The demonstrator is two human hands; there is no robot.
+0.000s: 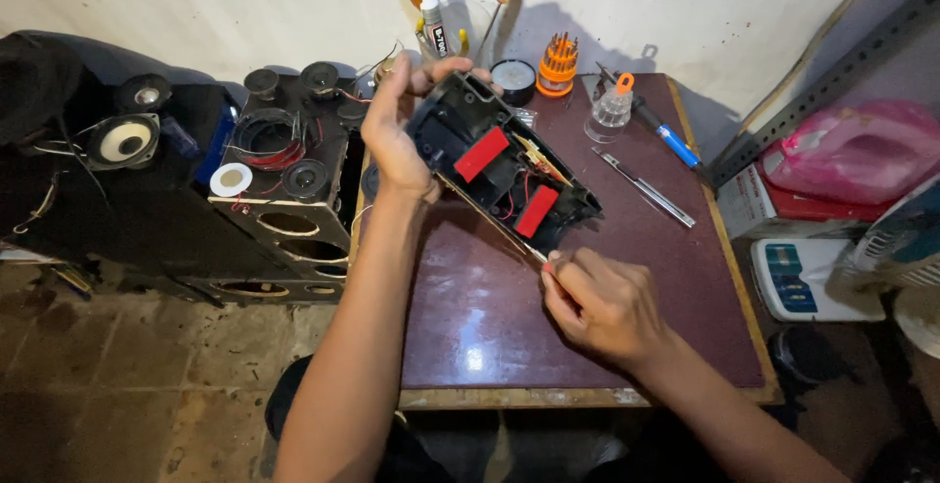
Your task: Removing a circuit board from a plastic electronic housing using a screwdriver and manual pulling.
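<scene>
Maroon table [627, 277]: left hand [397, 140] grips black casing [504, 165].

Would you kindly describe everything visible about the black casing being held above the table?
The black casing looks like moulded plastic, an open shell turned so its inside faces the camera. Inside are two red rectangular blocks, thin red wires and a small yellowish part. It is tilted, raised over the dark maroon table. The left hand grips its upper left end. The right hand holds a thin tool whose tip meets the casing's lower edge.
</scene>
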